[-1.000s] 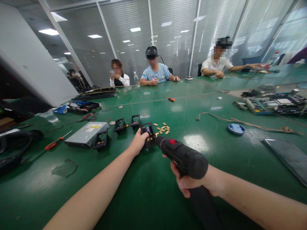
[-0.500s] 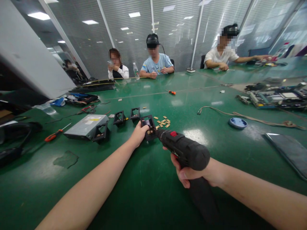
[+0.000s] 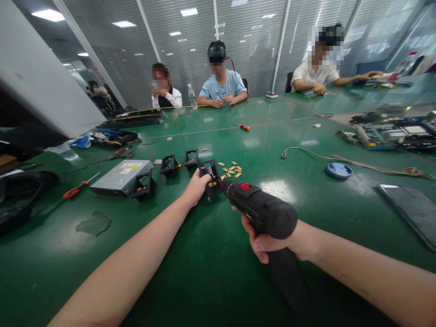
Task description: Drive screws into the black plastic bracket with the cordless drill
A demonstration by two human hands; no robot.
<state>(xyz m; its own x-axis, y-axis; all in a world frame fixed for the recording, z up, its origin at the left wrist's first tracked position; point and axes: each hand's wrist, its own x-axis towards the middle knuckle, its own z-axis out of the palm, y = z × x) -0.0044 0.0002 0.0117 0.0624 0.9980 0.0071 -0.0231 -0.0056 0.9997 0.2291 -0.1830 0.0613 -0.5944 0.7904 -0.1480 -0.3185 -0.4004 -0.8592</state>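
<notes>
Head view shows the person's left hand (image 3: 197,188) closed on a small black bracket (image 3: 209,173) that stands on the green desk (image 3: 190,272), just in front of a scatter of small brass pieces (image 3: 231,170). That grip is snug, with the fingers wrapped round the bracket's near left side. The right hand (image 3: 269,245) is shut tight round the handle of a black power driver (image 3: 262,213), whose nose points at the bracket's lower right corner. The bit itself is too small to make out.

Judging by this, the step in hand is fastening work at that corner, with the tool's tip at or touching the part. It calls for the driver held in line with the fastener and the bracket pinned firmly so that it cannot twist.

Two like brackets (image 3: 169,165) stand just to the left. Beyond them a grey drive unit (image 3: 121,177) has another leaning on it, and a red-handled screwdriver (image 3: 76,190) lies farther left. Other people sit at the far side.
</notes>
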